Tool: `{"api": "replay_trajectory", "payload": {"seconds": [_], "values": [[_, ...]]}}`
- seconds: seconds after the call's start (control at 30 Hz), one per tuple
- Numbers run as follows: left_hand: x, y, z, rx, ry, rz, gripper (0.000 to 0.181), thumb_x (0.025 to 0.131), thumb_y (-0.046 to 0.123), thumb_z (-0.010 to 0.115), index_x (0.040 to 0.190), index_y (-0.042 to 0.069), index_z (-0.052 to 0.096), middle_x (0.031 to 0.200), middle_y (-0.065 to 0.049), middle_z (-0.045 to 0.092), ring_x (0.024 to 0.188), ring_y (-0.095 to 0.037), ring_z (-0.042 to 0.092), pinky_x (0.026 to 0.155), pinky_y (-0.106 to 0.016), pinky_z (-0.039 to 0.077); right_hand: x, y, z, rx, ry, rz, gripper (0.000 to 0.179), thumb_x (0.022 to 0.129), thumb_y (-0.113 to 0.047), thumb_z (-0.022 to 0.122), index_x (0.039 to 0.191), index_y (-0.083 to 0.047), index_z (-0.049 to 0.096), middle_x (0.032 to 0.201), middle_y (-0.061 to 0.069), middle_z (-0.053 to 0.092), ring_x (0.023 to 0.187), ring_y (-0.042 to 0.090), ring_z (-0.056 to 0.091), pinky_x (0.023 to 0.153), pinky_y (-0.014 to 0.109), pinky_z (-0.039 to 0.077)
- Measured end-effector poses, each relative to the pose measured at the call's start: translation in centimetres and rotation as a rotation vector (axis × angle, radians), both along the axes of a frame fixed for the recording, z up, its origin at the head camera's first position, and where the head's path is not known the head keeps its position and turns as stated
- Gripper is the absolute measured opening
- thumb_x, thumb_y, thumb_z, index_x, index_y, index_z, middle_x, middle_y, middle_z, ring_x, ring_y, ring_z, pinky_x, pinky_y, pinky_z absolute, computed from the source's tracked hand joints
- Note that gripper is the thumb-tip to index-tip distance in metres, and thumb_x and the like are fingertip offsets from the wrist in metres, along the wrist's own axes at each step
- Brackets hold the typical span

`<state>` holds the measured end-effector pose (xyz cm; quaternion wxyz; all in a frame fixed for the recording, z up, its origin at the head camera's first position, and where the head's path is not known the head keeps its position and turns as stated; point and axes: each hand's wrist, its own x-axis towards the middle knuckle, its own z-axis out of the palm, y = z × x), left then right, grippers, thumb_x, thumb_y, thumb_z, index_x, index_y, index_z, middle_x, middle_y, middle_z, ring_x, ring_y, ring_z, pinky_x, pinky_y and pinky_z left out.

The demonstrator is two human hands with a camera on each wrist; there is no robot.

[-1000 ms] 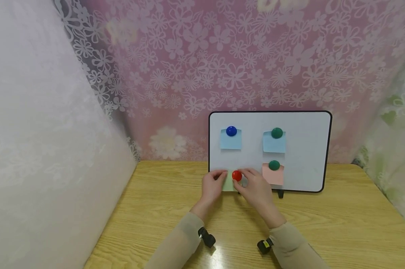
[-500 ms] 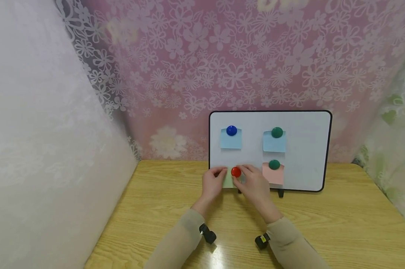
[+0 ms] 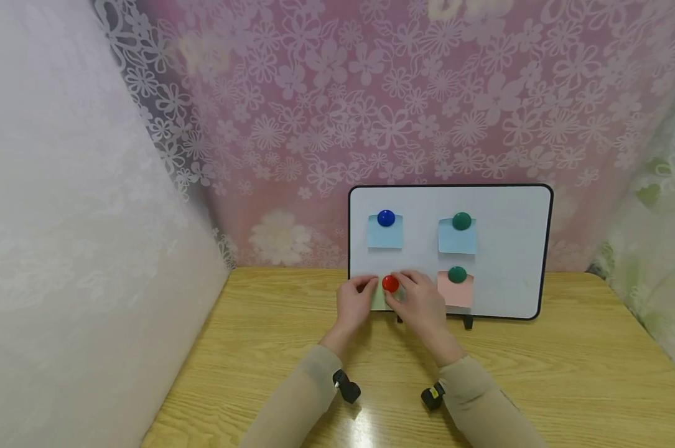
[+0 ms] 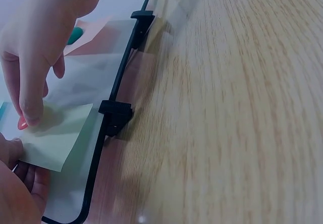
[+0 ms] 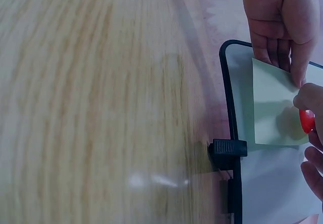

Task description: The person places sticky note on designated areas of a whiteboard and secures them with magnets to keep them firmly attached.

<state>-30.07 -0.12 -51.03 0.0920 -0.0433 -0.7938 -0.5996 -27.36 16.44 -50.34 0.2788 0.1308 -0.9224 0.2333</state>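
Note:
A pale green sticky note point(image 5: 275, 103) lies against the lower left of the whiteboard point(image 3: 511, 249). My left hand point(image 3: 354, 305) pinches the note's left edge between thumb and fingers. My right hand point(image 3: 423, 305) holds a round red magnet point(image 3: 390, 284) between thumb and fingertips at the note's upper part. In the right wrist view the magnet is partly hidden by the thumb; whether it touches the paper cannot be told. Above, a blue magnet point(image 3: 386, 218) holds a light blue note point(image 3: 385, 236). Right of my right hand, a green magnet point(image 3: 457, 274) holds a pink note point(image 3: 455, 295).
Another light blue note point(image 3: 457, 241) hangs under a green magnet point(image 3: 461, 221) at the board's upper middle. Black clip feet point(image 4: 116, 114) support the board's lower edge on the wooden table point(image 3: 292, 292). A flowered pink curtain point(image 3: 292, 124) stands behind.
The green note and the red magnet have risen slightly on the board. My right hand has shifted a little up and left with the magnet; my left hand has risen slightly.

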Motion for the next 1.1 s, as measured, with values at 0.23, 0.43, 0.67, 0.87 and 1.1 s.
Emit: {"api": "replay_trajectory", "payload": {"seconds": [0.23,0.43,0.67,0.87,1.1], "values": [[0.0,0.0,0.0,-0.003,0.016,0.005,0.019,0.106,0.022,0.072,0.112,0.01,0.084,0.103,0.0,0.078,0.096,-0.012,0.068,0.08,-0.028,0.057,-0.3,-0.1,-0.2,-0.033,0.012,0.03,0.044,0.088,-0.025,0.09,0.126,-0.007,0.078,0.121,0.013,0.072,0.112,0.036,0.067,0.085,0.053,0.062],[0.1,0.0,0.2,-0.011,0.02,0.005,0.018,0.106,0.021,0.072,0.113,0.01,0.084,0.103,0.0,0.078,0.094,-0.011,0.067,0.079,-0.028,0.057,-0.4,-0.2,-0.3,-0.015,0.024,0.007,0.043,0.088,-0.025,0.089,0.126,-0.008,0.078,0.119,0.012,0.073,0.11,0.035,0.067,0.084,0.052,0.062],[0.1,0.0,0.4,-0.041,0.036,0.012,0.018,0.106,0.019,0.071,0.114,0.01,0.084,0.104,-0.001,0.078,0.094,-0.012,0.068,0.078,-0.028,0.057,-0.7,-0.3,-0.5,-0.035,0.083,0.019,0.044,0.086,-0.022,0.092,0.125,-0.007,0.078,0.117,0.013,0.073,0.107,0.036,0.067,0.08,0.053,0.063],[0.2,0.1,0.5,-0.054,0.054,0.018,0.018,0.106,0.017,0.071,0.115,0.009,0.084,0.107,-0.003,0.078,0.096,-0.014,0.069,0.079,-0.029,0.058,-0.8,-0.5,-0.4,-0.021,0.086,0.005,0.045,0.086,-0.022,0.092,0.126,-0.007,0.078,0.118,0.014,0.073,0.109,0.037,0.066,0.081,0.053,0.062],[0.2,0.0,0.5,-0.051,0.071,0.009,0.017,0.106,0.016,0.071,0.115,0.009,0.084,0.107,-0.003,0.078,0.095,-0.014,0.069,0.079,-0.029,0.058,-1.2,-0.6,-0.5,0.002,0.115,-0.009,0.044,0.086,-0.022,0.092,0.125,-0.006,0.078,0.116,0.014,0.072,0.108,0.037,0.066,0.08,0.052,0.063]]}}
